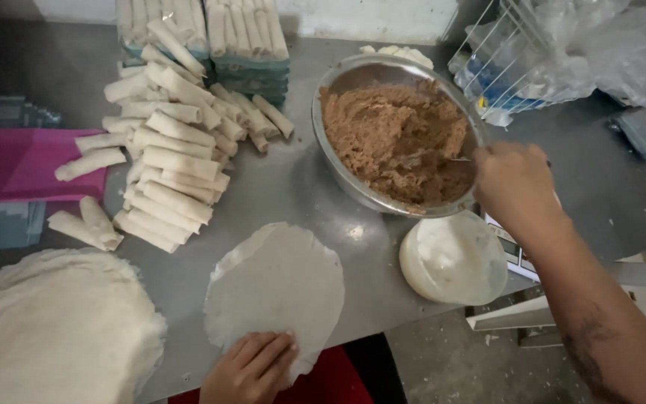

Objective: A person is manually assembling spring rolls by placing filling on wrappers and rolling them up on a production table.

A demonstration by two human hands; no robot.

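Observation:
A thin round wrapper (pixel 274 288) lies flat on the grey metal table (pixel 293 187) in front of me. My left hand (pixel 248 370) presses on its near edge with fingers spread. My right hand (pixel 514 183) grips a metal spoon (pixel 443 158) whose end is dug into the brown minced filling (pixel 390 138) inside a tilted steel bowl (pixel 353 187). Only a short bit of the spoon's handle shows past my fingers.
A pile of rolled white wraps (pixel 173 172) covers the table's left side, with packed trays of rolls (pixel 244 45) behind. A stack of flat wrappers (pixel 54 329) sits at the near left. A small white bowl of paste (pixel 454 258) stands under my right wrist. Plastic bags in a wire rack (pixel 547 52) fill the far right.

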